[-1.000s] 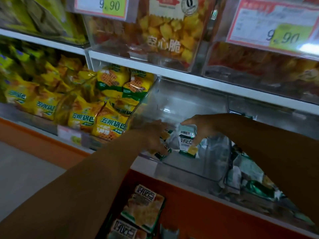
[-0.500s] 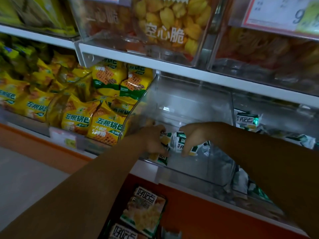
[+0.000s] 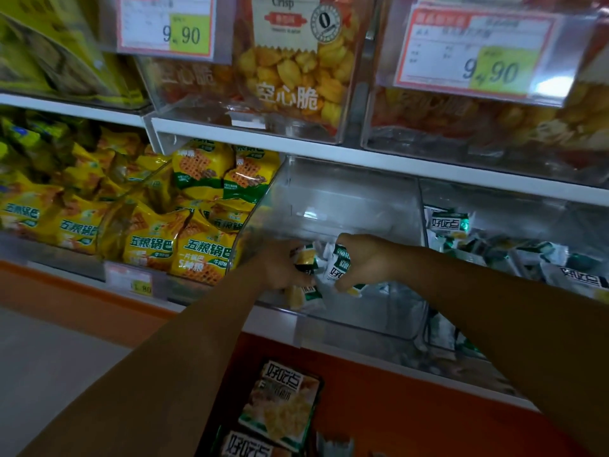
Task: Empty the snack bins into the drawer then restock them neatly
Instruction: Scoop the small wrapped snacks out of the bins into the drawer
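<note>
Shelf (image 3: 395, 166) | yellow bags (image 3: 148, 249) left | clear bin (image 3: 379, 313) wall fronts snack packets (image 3: 337, 270)

Two hands (image 3: 280, 267) (image 3: 367, 262), two 9.90 price tags (image 3: 164, 26) (image 3: 474, 51), two big packs (image 3: 283, 402) (image 3: 247, 446) below.

Single head view, angled forward-down, close on clear snack bin (image 3: 346, 206) shelf.
</note>
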Tool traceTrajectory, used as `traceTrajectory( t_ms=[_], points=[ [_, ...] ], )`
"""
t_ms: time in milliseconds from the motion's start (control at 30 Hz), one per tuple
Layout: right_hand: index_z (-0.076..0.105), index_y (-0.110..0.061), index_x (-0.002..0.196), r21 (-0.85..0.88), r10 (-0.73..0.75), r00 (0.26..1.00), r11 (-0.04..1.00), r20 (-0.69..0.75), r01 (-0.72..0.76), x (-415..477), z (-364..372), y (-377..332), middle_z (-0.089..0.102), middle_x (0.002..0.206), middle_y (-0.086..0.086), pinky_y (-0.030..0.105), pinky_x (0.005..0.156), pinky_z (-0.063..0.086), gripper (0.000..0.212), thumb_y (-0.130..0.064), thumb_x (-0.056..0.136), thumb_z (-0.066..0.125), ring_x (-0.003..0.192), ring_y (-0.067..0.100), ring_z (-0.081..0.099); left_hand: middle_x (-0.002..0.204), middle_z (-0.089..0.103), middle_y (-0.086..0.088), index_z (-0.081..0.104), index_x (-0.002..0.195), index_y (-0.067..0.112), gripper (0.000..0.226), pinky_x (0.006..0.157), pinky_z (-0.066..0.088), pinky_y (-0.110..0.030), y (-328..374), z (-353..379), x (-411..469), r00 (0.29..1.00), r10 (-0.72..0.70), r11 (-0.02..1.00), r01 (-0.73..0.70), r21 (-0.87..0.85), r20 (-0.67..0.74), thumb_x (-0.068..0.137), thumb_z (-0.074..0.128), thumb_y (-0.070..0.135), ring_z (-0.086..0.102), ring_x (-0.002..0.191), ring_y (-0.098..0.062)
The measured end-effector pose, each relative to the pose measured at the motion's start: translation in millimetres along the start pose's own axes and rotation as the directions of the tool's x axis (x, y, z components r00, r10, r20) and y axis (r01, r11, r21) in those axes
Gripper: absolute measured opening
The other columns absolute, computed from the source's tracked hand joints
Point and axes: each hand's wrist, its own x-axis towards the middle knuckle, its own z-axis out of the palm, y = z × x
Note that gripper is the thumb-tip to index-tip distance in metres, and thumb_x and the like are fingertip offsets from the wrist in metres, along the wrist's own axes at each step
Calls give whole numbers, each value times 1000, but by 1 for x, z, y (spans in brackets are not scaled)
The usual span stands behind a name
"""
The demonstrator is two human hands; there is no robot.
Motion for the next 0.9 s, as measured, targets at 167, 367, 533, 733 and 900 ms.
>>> traceTrajectory(
  t_ms=[167, 367, 533, 733, 900],
  points=[
    [41, -17, 138, 251, -9, 973, 966, -231, 68, -31, -15, -7, 57, 128, 2, 30, 88, 49, 85, -42, 68, 83, 109, 19, 57, 116, 69, 8, 62, 126, 22, 65, 93, 54, -37, 16, -20, -21, 962, 129, 963, -179, -200, -241, 67, 88, 34, 65, 106, -10],
    [34, -21, 143, 498, 37, 940, 855, -338, 145, -126, -25, -11, 52, 130, -10, 31, 98, 44, 94, -53, 68, 80, 117, 15, 53, 113, 66, 19, 57, 120, 40, 62, 94, 54, -40, 64, -18, -88, 898, 272, 913, -354, -203, -346, 65, 86, 41, 64, 106, -5],
    [29, -29, 141, 541, 41, 943, 827, -329, 153, -218, 14, 5, 55, 127, -11, 24, 75, 50, 85, -49, 74, 77, 104, 12, 59, 129, 54, 1, 53, 131, 38, 74, 95, 53, -37, 85, 38, -145, 931, 323, 930, -346, -126, -172, 65, 86, 44, 60, 112, -10],
    [28, -35, 139, 606, 169, 986, 785, -4, -132, -271, 125, 72, 36, 138, -17, 39, 89, 49, 76, -46, 80, 74, 114, 20, 53, 120, 39, 14, 45, 141, 27, 74, 81, 38, -10, 73, 172, -183, 965, 234, 971, -226, -81, 121, 77, 82, 33, 42, 110, 3],
    [31, -18, 136, 630, 271, 927, 680, 259, -375, -257, 225, 123, 49, 123, 1, 31, 78, 48, 73, -30, 81, 77, 104, 18, 54, 144, 31, -6, 32, 149, 24, 79, 100, 41, -30, 35, 271, -168, 914, 48, 998, -59, 14, 403, 84, 76, 33, 40, 132, -24]
  ],
)
